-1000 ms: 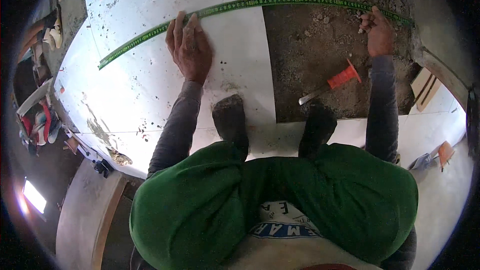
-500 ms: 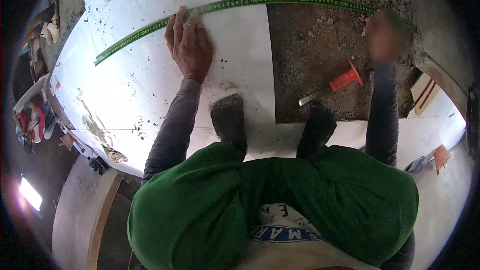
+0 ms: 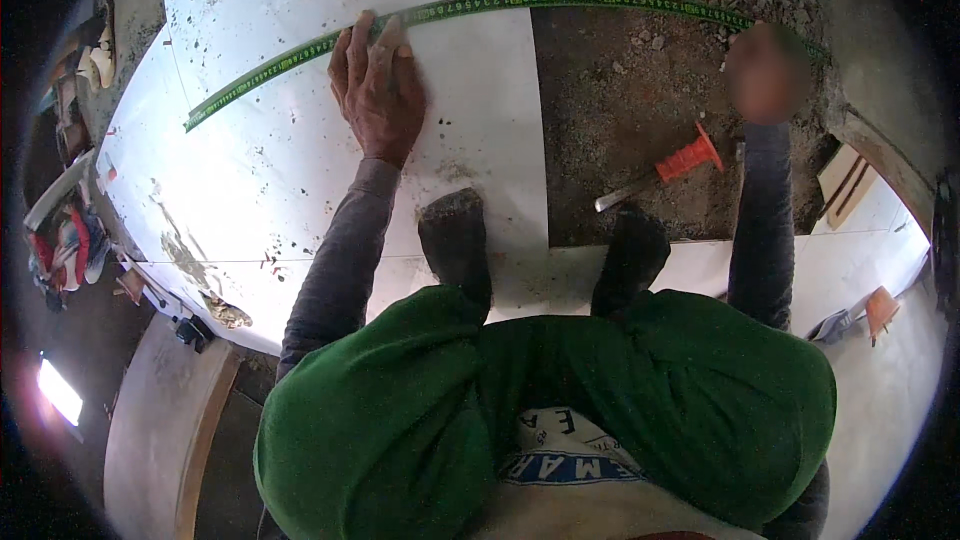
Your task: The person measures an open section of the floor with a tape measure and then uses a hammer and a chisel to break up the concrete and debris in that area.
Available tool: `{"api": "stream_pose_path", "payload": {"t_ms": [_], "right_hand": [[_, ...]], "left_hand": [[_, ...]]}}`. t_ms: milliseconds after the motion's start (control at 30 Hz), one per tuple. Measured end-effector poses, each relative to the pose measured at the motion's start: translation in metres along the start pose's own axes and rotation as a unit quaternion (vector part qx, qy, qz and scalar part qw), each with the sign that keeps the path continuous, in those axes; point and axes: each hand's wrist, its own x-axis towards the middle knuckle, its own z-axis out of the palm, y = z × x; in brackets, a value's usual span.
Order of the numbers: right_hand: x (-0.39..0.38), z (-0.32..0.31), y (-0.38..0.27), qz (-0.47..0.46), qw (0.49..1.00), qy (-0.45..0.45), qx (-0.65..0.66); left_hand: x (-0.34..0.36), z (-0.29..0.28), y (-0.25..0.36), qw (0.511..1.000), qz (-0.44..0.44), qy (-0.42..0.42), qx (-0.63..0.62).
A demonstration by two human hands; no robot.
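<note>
A green tape measure (image 3: pixel 455 6) stretches in a long curve from the white floor tile (image 3: pixel 475 110) on the left across bare grey soil (image 3: pixel 585 110) to the far right. My left hand (image 3: pixel 380 100) lies on the tile with its fingers stretched out, fingertips on the tape's near edge. At the tape's right part is my right hand (image 3: pixel 765 75), over the soil; it is blurred, so its fingers and anything in them cannot be made out. A chisel with an orange guarded grip (image 3: pixel 688 158) rests on the soil between my right arm and my right foot.
My feet stand at the near side, one on white tile, the other by the soil's edge. A trowel (image 3: pixel 880 313) lies at the right on more white tile. Mixed clutter (image 3: pixel 70 250) sits at the far left, and a raised ledge (image 3: pixel 885 160) borders the right.
The view has shifted very slightly. Both hands and the tape keep their places, and nothing was taken hold of or let go.
</note>
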Motion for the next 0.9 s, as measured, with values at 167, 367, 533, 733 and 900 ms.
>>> {"api": "stream_pose_path", "payload": {"t_ms": [167,367,533,733,900], "right_hand": [[-0.004,0.006,-0.006,0.010,1.000,0.010,-0.024],[-0.006,0.011,-0.008,0.013,0.999,0.006,-0.043],[-0.011,0.021,-0.015,0.021,0.997,0.004,-0.070],[-0.014,0.025,-0.013,0.042,0.997,0.011,0.059],[-0.014,0.035,-0.013,0.007,0.956,0.020,-0.293]], "left_hand": [[0.000,0.000,0.003,1.000,-0.008,0.000,-0.003],[0.000,0.002,0.002,1.000,0.003,0.007,0.005],[0.000,0.000,0.003,1.000,-0.001,0.006,0.025],[0.004,-0.001,0.006,1.000,0.002,0.015,0.003],[0.000,0.016,-0.013,0.996,0.063,-0.002,0.069]]}}
